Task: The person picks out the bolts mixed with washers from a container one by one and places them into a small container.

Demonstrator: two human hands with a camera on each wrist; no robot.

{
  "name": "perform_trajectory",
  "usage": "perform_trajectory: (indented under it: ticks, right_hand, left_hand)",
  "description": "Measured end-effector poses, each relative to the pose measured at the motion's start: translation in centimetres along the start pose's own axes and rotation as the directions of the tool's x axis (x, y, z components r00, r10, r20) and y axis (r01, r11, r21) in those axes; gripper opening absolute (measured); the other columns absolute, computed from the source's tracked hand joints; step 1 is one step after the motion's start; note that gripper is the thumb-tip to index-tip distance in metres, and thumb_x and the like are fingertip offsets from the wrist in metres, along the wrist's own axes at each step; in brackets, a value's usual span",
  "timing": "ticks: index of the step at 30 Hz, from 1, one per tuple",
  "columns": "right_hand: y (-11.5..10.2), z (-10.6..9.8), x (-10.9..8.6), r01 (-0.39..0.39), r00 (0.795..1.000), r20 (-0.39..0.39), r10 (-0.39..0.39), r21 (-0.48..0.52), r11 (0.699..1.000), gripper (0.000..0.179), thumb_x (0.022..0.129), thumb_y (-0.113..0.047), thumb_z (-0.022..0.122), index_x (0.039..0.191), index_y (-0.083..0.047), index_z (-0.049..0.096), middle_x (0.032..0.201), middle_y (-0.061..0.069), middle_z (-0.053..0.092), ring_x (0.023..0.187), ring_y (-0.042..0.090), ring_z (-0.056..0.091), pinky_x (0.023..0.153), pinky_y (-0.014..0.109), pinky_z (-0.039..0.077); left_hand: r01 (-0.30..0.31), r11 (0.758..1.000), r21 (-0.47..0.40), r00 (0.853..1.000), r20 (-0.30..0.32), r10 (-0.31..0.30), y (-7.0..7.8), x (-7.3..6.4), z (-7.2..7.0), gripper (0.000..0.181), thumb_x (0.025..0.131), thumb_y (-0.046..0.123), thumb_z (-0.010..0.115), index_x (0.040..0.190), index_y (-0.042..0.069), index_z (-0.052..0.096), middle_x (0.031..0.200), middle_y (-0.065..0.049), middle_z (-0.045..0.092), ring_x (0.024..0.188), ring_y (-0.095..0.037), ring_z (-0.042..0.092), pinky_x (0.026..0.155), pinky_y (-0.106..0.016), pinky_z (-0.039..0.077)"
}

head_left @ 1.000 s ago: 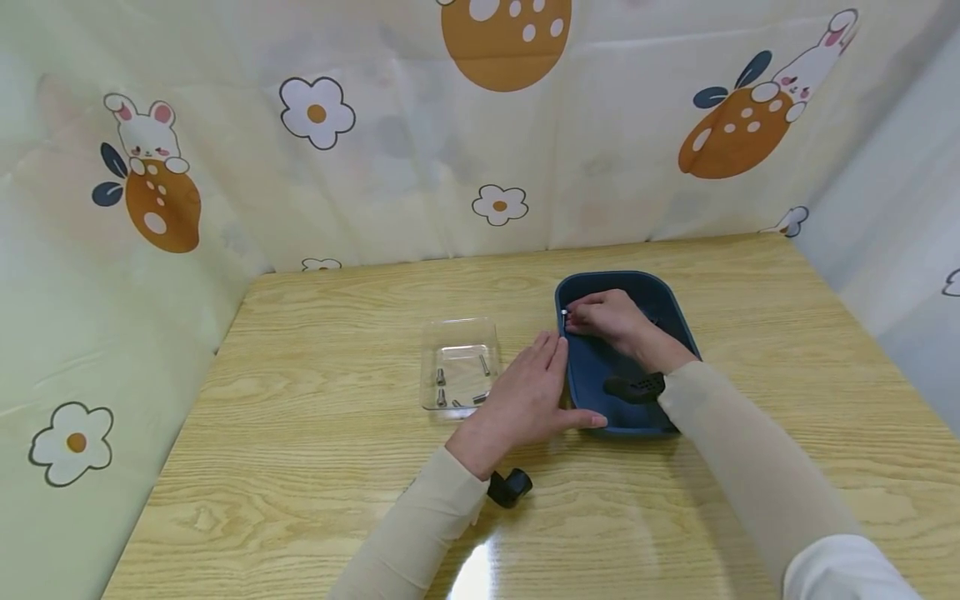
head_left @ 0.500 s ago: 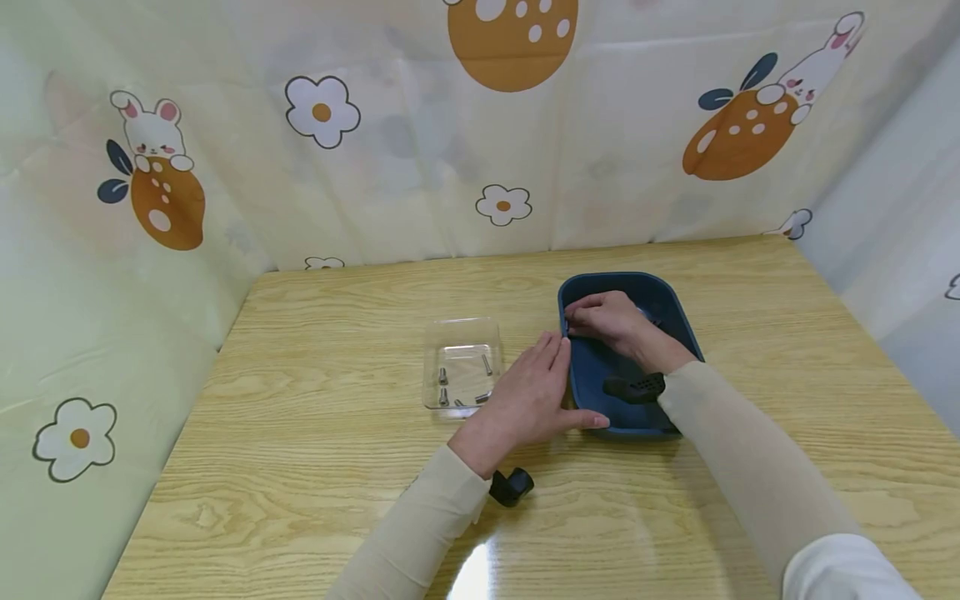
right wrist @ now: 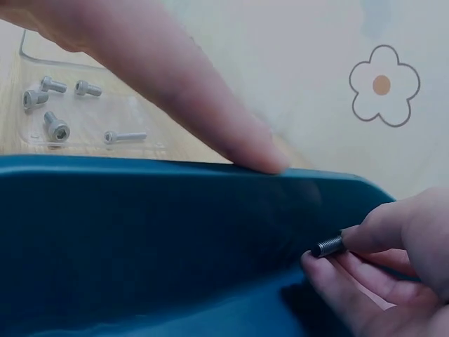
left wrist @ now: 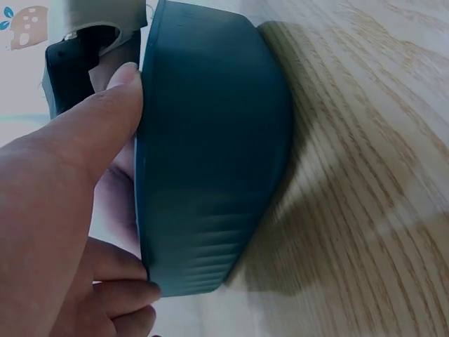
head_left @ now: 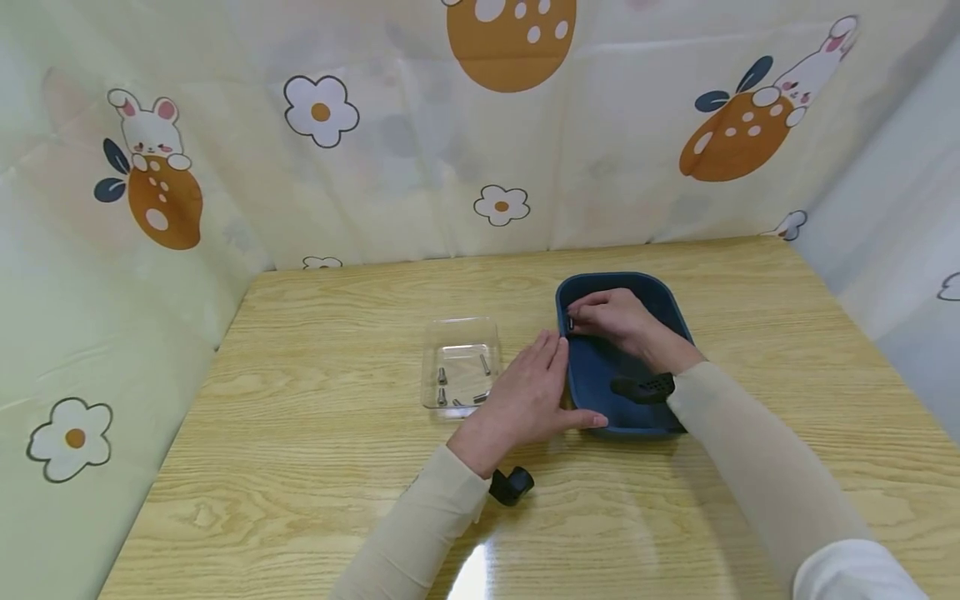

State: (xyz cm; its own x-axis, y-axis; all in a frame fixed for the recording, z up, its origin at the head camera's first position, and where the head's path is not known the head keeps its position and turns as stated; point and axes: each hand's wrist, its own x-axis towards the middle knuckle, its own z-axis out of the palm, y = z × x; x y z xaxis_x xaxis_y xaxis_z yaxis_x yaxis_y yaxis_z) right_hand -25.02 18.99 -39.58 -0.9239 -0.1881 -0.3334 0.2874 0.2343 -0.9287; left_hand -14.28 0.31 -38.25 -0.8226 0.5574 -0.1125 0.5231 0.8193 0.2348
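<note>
A dark blue rectangular bin (head_left: 592, 379) stands on the table right of centre. My right hand (head_left: 621, 321) reaches inside it, close to the far left corner. Thumb and fingertips pinch a small metal screw (right wrist: 327, 246); its threaded end pokes out in the right wrist view, while the head is hidden by the fingers. Outside, along the left wall, my left hand (head_left: 525, 392) rests on the bin with fingers extended over the left rim. Its thumb (left wrist: 119, 102) lies across the near rim in the left wrist view.
Left of the bin sits a clear plastic box (head_left: 461, 372) holding several socket-head screws (right wrist: 57, 128). A black wrist mount (head_left: 512, 487) sticks out below the left wrist. Behind the wooden table (head_left: 300, 375) hangs a patterned curtain (head_left: 405, 167).
The right hand has shifted slightly right, and the screw's pale head, visible at the fingertips a second ago, is now turned out of sight. The left hand stays on the rim.
</note>
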Motion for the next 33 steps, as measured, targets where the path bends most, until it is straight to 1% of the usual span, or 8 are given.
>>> perform_trajectory:
  ticks: [2, 4, 8, 12, 16, 21, 26, 33]
  right_hand:
    - [-0.2, 0.0, -0.2, 0.006, 1.000, 0.004, -0.006, 0.017, 1.000, 0.037, 0.099, -0.005, 0.054, 0.131, 0.014, 0.054, 0.094, 0.001, 0.072, 0.085, 0.007, 0.072, 0.088, 0.027, 0.059]
    - [-0.4, -0.1, -0.3, 0.013, 1.000, 0.001, -0.013, 0.009, 1.000, 0.037, 0.099, -0.006, 0.054, 0.131, 0.013, 0.055, 0.095, 0.001, 0.072, 0.086, 0.008, 0.072, 0.088, 0.028, 0.058]
    - [-0.9, -0.1, -0.6, 0.026, 1.000, 0.000, -0.026, -0.014, 1.000, 0.035, 0.100, -0.007, 0.054, 0.130, 0.012, 0.056, 0.102, 0.006, 0.071, 0.088, 0.009, 0.073, 0.096, 0.035, 0.056]
    - [-1.5, -0.2, -0.9, 0.035, 0.999, 0.015, -0.035, -0.003, 0.999, 0.036, 0.100, -0.008, 0.055, 0.131, 0.010, 0.056, 0.109, 0.010, 0.070, 0.092, 0.010, 0.073, 0.102, 0.041, 0.051]
    - [-2.0, -0.2, -1.2, 0.048, 0.998, 0.029, -0.048, 0.010, 0.999, 0.036, 0.101, -0.009, 0.054, 0.132, 0.010, 0.055, 0.117, 0.014, 0.067, 0.097, 0.011, 0.072, 0.101, 0.037, 0.052]
    - [-2.5, -0.2, -1.5, 0.062, 0.997, 0.042, -0.062, 0.007, 0.998, 0.038, 0.102, -0.011, 0.053, 0.134, 0.010, 0.053, 0.123, 0.017, 0.061, 0.098, 0.010, 0.071, 0.097, 0.031, 0.055]
    - [-2.9, 0.0, -1.7, 0.071, 0.996, 0.045, -0.070, -0.009, 0.997, 0.037, 0.103, -0.011, 0.052, 0.133, 0.009, 0.054, 0.125, 0.018, 0.060, 0.094, 0.006, 0.070, 0.098, 0.032, 0.055]
    - [-3.5, 0.6, -1.9, 0.088, 0.994, 0.061, -0.089, 0.017, 0.996, 0.036, 0.101, -0.010, 0.055, 0.131, 0.011, 0.054, 0.121, 0.016, 0.060, 0.094, 0.011, 0.071, 0.099, 0.035, 0.054]
  left_hand:
    - [0.014, 1.000, 0.001, 1.000, 0.005, -0.014, 0.0, 0.0, 0.0, 0.111, 0.084, 0.078, 0.050, 0.159, 0.004, 0.014, 0.167, -0.012, 0.012, 0.156, -0.023, 0.009, 0.126, -0.035, 0.018]
    - [0.025, 1.000, 0.003, 1.000, 0.008, -0.025, 0.0, -0.1, -0.1, 0.112, 0.084, 0.078, 0.050, 0.159, 0.004, 0.013, 0.168, -0.012, 0.011, 0.156, -0.023, 0.009, 0.126, -0.035, 0.017]
    - [0.039, 0.999, -0.012, 0.999, 0.000, -0.039, 0.0, -0.2, -0.2, 0.114, 0.083, 0.078, 0.052, 0.159, 0.004, 0.013, 0.168, -0.012, 0.011, 0.156, -0.023, 0.008, 0.126, -0.036, 0.017]
    - [0.047, 0.999, -0.027, 0.999, -0.021, -0.048, -0.2, -0.5, -0.2, 0.116, 0.082, 0.079, 0.052, 0.159, 0.004, 0.010, 0.168, -0.012, 0.009, 0.156, -0.024, 0.007, 0.126, -0.036, 0.017]
    - [0.048, 0.998, -0.029, 0.998, -0.041, -0.049, -0.4, -0.7, -0.4, 0.115, 0.083, 0.079, 0.051, 0.160, 0.005, 0.008, 0.168, -0.011, 0.008, 0.156, -0.024, 0.006, 0.126, -0.038, 0.017]
    - [0.061, 0.998, -0.011, 0.997, -0.039, -0.061, -0.7, -1.0, -0.8, 0.113, 0.084, 0.080, 0.048, 0.160, 0.006, 0.008, 0.168, -0.011, 0.007, 0.156, -0.023, 0.003, 0.126, -0.039, 0.015]
    - [0.084, 0.996, 0.034, 0.995, -0.049, -0.082, -1.3, -1.6, -1.2, 0.111, 0.085, 0.081, 0.044, 0.160, 0.008, 0.007, 0.169, -0.008, 0.004, 0.156, -0.023, -0.001, 0.127, -0.041, 0.010]
    - [0.133, 0.991, 0.024, 0.989, -0.069, -0.131, -2.4, -2.7, -1.8, 0.109, 0.086, 0.083, 0.040, 0.160, 0.011, 0.004, 0.169, -0.006, 0.001, 0.156, -0.024, -0.005, 0.127, -0.044, 0.006]
